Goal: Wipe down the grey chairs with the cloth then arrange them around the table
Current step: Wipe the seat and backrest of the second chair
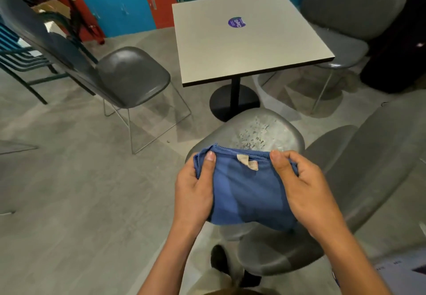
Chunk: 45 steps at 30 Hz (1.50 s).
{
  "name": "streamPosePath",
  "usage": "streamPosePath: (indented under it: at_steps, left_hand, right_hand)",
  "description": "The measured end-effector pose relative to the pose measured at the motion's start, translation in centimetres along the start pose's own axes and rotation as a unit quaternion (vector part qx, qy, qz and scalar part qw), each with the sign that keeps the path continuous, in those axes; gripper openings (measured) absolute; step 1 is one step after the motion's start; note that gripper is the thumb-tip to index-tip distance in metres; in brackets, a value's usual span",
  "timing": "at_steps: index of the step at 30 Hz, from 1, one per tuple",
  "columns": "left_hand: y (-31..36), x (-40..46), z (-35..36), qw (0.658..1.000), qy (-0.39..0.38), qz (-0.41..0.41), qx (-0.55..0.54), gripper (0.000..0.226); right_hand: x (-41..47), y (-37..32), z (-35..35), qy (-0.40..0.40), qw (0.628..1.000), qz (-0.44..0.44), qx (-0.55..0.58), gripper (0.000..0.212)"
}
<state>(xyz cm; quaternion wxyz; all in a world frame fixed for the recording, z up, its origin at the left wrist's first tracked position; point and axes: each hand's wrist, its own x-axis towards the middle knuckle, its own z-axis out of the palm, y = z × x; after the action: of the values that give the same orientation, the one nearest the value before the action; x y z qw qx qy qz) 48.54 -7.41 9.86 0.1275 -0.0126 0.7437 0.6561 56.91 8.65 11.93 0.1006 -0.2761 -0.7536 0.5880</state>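
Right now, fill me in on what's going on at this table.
A person holds a blue microfibre cloth stretched between both hands, the left hand and the right hand each pinching a top corner. The cloth is held over the nearest grey padded chair, whose seat shows pale specks. Another grey chair stands left of the square white pedestal table, and one more stands to its right. Wiping has not visibly begun here.
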Motion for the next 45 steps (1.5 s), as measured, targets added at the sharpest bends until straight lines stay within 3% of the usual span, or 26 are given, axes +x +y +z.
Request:
streamPosePath:
  at_steps: [9,17,25,36,45]
  left_hand:
    - [-0.7,1.3,-2.9,0.998,-0.06,0.004,0.012,0.026]
    - [-1.8,10.1,-9.7,0.986,-0.164,0.01,0.01,0.022]
    - [-3.3,17.9,-13.4,0.971,-0.219,0.011,0.095,0.018]
    - [-5.8,25.2,-9.6,0.94,-0.283,-0.008,0.189,0.013]
    - [-4.4,31.7,-1.5,0.901,-0.368,0.049,0.225,0.013]
  right_hand:
    - [-2.6,-0.7,3.0,0.055,0.998,0.015,-0.028,0.052]
    - [-1.1,-2.5,13.0,0.134,0.99,0.035,-0.037,0.047]
    - [2.8,-0.4,20.5,0.184,0.977,0.104,-0.037,0.047]
    - [8.6,3.8,22.5,0.206,0.961,0.175,0.054,0.035]
    - [14.5,5.2,19.9,0.258,0.936,0.216,0.1,0.031]
